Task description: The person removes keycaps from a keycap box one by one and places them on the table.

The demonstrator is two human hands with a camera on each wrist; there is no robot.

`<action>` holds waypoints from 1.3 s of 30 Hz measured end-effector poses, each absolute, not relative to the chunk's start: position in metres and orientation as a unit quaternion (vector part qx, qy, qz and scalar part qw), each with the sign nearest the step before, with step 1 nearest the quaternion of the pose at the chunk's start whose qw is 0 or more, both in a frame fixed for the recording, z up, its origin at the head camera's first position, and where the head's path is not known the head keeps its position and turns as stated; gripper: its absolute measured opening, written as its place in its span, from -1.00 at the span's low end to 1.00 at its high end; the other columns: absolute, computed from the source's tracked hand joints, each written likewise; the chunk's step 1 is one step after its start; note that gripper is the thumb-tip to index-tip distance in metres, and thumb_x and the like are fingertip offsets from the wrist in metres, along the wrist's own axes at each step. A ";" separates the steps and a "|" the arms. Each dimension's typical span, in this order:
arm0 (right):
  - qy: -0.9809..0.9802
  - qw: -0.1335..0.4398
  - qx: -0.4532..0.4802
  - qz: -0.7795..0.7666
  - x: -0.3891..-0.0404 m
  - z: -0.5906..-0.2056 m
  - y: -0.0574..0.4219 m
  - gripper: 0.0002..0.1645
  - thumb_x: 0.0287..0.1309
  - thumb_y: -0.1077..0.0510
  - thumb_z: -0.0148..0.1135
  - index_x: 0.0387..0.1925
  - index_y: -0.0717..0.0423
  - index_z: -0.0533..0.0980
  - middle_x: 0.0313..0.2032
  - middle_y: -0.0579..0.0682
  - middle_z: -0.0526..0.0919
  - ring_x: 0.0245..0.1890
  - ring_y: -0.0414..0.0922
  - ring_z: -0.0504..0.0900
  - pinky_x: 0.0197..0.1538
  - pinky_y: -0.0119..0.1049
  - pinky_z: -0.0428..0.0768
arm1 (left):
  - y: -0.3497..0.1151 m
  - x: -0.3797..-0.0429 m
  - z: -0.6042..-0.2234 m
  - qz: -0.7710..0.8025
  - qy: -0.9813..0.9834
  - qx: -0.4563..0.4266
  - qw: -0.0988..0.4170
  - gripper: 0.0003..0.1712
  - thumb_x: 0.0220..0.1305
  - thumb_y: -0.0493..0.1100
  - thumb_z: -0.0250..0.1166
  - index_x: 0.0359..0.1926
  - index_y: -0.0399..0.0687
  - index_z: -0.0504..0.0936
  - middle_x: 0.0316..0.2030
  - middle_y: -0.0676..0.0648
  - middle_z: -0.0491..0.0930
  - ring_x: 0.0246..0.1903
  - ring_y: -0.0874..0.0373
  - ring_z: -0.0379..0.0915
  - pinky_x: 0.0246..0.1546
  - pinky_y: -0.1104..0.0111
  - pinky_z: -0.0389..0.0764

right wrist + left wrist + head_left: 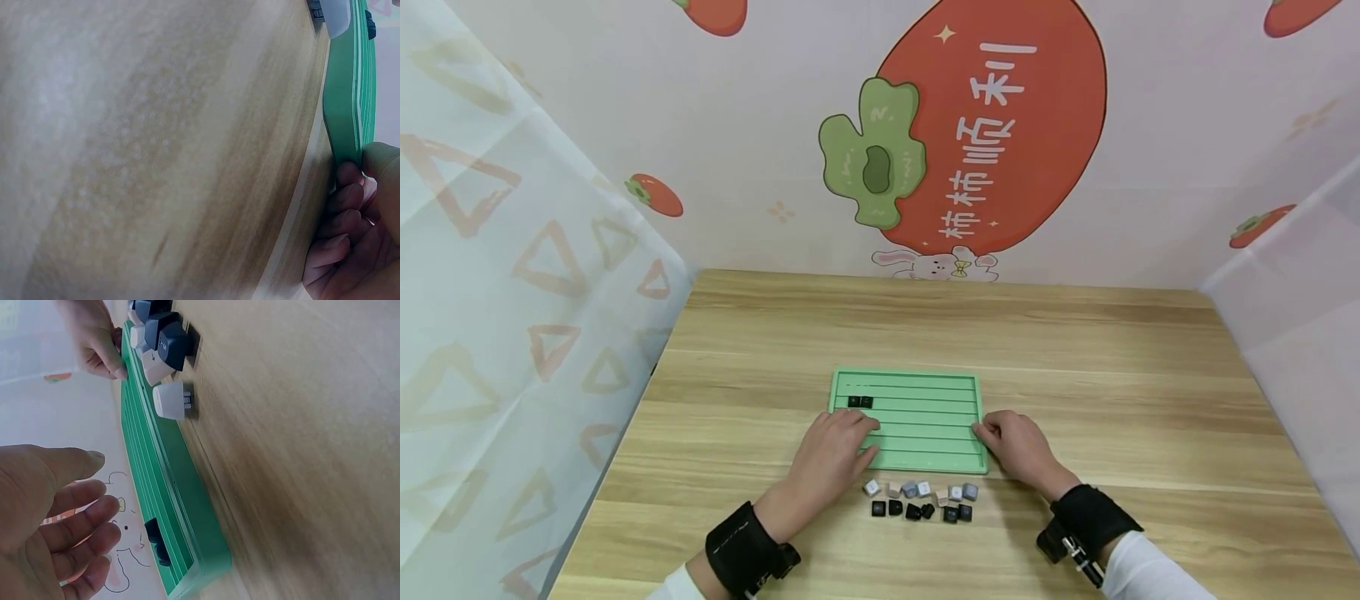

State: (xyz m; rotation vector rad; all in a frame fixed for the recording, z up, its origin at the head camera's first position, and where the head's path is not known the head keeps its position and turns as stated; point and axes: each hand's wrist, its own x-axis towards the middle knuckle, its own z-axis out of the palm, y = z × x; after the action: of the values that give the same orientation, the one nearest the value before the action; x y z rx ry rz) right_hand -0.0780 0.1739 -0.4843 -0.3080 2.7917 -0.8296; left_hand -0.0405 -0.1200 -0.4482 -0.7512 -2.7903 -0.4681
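Note:
A green ridged tray [925, 461] lies on the table. Two black keycaps [861, 402] sit side by side on one of its upper rows, near the left end. My left hand [831, 450] hovers over the tray's left side; in the left wrist view its fingers [87, 519] are loosely bent, with nothing between them and the thumb. At the opposite side, my right hand [1021, 446] pinches the tray's right edge between thumb and forefinger, the other fingers [337, 228] curled below. White, beige and grey keycaps [924, 489] and black keycaps [913, 512] lie before the tray.
The wooden table [1097, 367] extends around the tray on all sides. A printed cloth [760, 150] with a large red persimmon hangs behind the table, and pale cloths flank it left and right. One white keycap [169, 401] stands close against the tray's front wall.

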 end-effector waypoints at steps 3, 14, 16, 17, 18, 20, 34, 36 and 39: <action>0.948 0.105 -0.105 -0.280 -0.078 -0.484 0.174 -0.53 0.24 0.01 0.11 -0.76 0.00 0.30 -0.79 -0.18 0.19 -0.74 -0.23 0.20 -0.55 -0.35 0.16 | -0.120 -0.042 -0.448 -0.159 -0.949 -0.252 0.106 -0.72 0.05 -0.04 0.35 -0.18 -0.01 0.68 -0.23 0.04 0.64 -0.18 0.13 0.51 -0.24 0.26 0.49; 0.948 0.101 -0.110 -0.282 -0.078 -0.485 0.175 -0.53 0.24 0.02 0.11 -0.76 0.00 0.29 -0.79 -0.18 0.17 -0.75 -0.23 0.18 -0.55 -0.35 0.16 | -0.119 -0.051 -0.445 -0.157 -0.950 -0.248 0.112 -0.69 0.03 -0.05 0.37 -0.18 -0.05 0.67 -0.23 0.00 0.64 -0.19 0.10 0.52 -0.23 0.25 0.49; 0.947 0.100 -0.111 -0.283 -0.078 -0.485 0.175 -0.52 0.23 0.02 0.12 -0.77 0.00 0.28 -0.79 -0.18 0.17 -0.75 -0.23 0.18 -0.55 -0.35 0.16 | -0.119 -0.053 -0.444 -0.158 -0.949 -0.248 0.115 -0.69 0.04 -0.06 0.36 -0.17 -0.07 0.67 -0.22 -0.02 0.65 -0.17 0.08 0.52 -0.22 0.24 0.49; 0.947 0.099 -0.111 -0.284 -0.078 -0.484 0.175 -0.52 0.23 0.02 0.12 -0.77 0.00 0.28 -0.79 -0.18 0.17 -0.75 -0.23 0.18 -0.55 -0.36 0.15 | -0.119 -0.054 -0.444 -0.156 -0.949 -0.247 0.117 -0.69 0.04 -0.06 0.36 -0.17 -0.06 0.67 -0.22 -0.02 0.64 -0.17 0.08 0.52 -0.22 0.24 0.49; 0.947 0.098 -0.112 -0.284 -0.078 -0.484 0.175 -0.52 0.23 0.01 0.12 -0.77 0.00 0.28 -0.79 -0.19 0.16 -0.75 -0.24 0.17 -0.55 -0.36 0.15 | -0.119 -0.055 -0.444 -0.156 -0.949 -0.247 0.117 -0.69 0.05 -0.06 0.36 -0.17 -0.07 0.66 -0.22 -0.02 0.64 -0.17 0.08 0.52 -0.23 0.24 0.49; 0.947 0.098 -0.111 -0.284 -0.078 -0.484 0.175 -0.52 0.24 0.01 0.11 -0.77 -0.01 0.28 -0.79 -0.19 0.16 -0.75 -0.24 0.17 -0.55 -0.36 0.15 | -0.119 -0.057 -0.444 -0.155 -0.950 -0.245 0.115 -0.69 0.05 -0.07 0.36 -0.16 -0.07 0.66 -0.22 -0.03 0.64 -0.18 0.08 0.52 -0.24 0.24 0.49; 0.946 0.101 -0.108 -0.288 -0.077 -0.481 0.174 -0.51 0.25 0.00 0.10 -0.77 -0.01 0.28 -0.80 -0.18 0.16 -0.76 -0.23 0.17 -0.55 -0.36 0.15 | -0.116 -0.073 -0.443 -0.149 -0.956 -0.232 0.104 -0.67 0.06 -0.08 0.36 -0.14 -0.10 0.67 -0.21 -0.07 0.65 -0.19 0.05 0.53 -0.24 0.20 0.50; 0.947 0.100 -0.110 -0.286 -0.078 -0.482 0.175 -0.52 0.24 0.00 0.11 -0.77 -0.01 0.28 -0.80 -0.18 0.16 -0.76 -0.23 0.17 -0.55 -0.36 0.15 | -0.116 -0.075 -0.444 -0.147 -0.957 -0.227 0.102 -0.67 0.05 -0.08 0.36 -0.14 -0.09 0.67 -0.21 -0.06 0.65 -0.19 0.06 0.53 -0.27 0.22 0.49; 0.947 0.097 -0.112 -0.286 -0.078 -0.483 0.175 -0.52 0.24 0.00 0.11 -0.77 -0.01 0.28 -0.80 -0.18 0.16 -0.76 -0.24 0.17 -0.55 -0.36 0.15 | -0.116 -0.079 -0.447 -0.144 -0.959 -0.223 0.098 -0.67 0.05 -0.07 0.37 -0.14 -0.09 0.67 -0.20 -0.06 0.64 -0.18 0.06 0.53 -0.29 0.25 0.46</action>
State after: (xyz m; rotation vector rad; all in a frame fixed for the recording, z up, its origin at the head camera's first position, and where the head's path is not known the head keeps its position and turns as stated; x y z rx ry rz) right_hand -0.0776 0.1753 -0.4830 -0.3317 2.8032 -0.8457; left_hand -0.0786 -0.1160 -0.4470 -0.6606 -2.8374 -0.4264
